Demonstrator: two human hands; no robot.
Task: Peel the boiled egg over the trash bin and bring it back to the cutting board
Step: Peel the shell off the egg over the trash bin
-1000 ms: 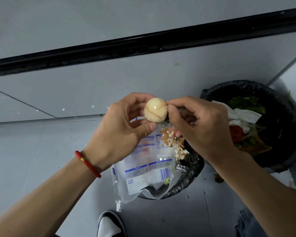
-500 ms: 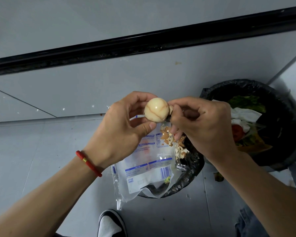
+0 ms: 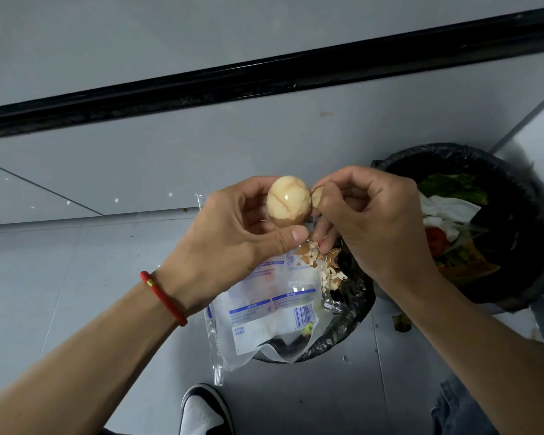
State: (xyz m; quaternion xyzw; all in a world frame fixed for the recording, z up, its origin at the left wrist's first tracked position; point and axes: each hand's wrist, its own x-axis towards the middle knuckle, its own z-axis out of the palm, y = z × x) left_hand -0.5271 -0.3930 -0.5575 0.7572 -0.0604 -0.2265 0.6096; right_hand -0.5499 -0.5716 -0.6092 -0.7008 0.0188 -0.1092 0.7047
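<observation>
My left hand holds a marbled tan boiled egg between thumb and fingers, above a small trash bin lined with a black bag. Most of the egg's visible surface is bare and glossy. My right hand pinches a brown piece of shell right at the egg's right side. Broken shell pieces lie in the bin on a clear plastic package. No cutting board is in view.
A larger black bin at the right holds greens, tissue and food scraps. Grey tiled floor surrounds both bins, with a black strip along the wall. My shoe is at the bottom centre. Scraps lie on the floor near the bins.
My right fingers have pulled a shell piece off the egg's right side. Both hands sit slightly higher over the small bin.
</observation>
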